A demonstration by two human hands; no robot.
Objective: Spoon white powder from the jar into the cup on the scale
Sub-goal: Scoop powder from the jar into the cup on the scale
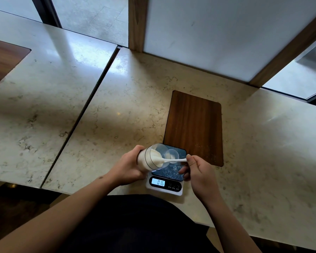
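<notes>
Marble counter (117,110) carries the scale (165,181); left hand (130,168) grips the tilted jar (151,157) so the right hand's (199,170) pinched spoon (171,160) reaches powder (158,157) above the cup (172,155).

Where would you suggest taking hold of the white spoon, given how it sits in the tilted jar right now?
Grip the white spoon at the free handle end, from the right, as the right hand does. Its bowl is buried in powder inside the jar, which the left hand tilts with its mouth facing right, so only the handle pokes out over the scale.
</notes>
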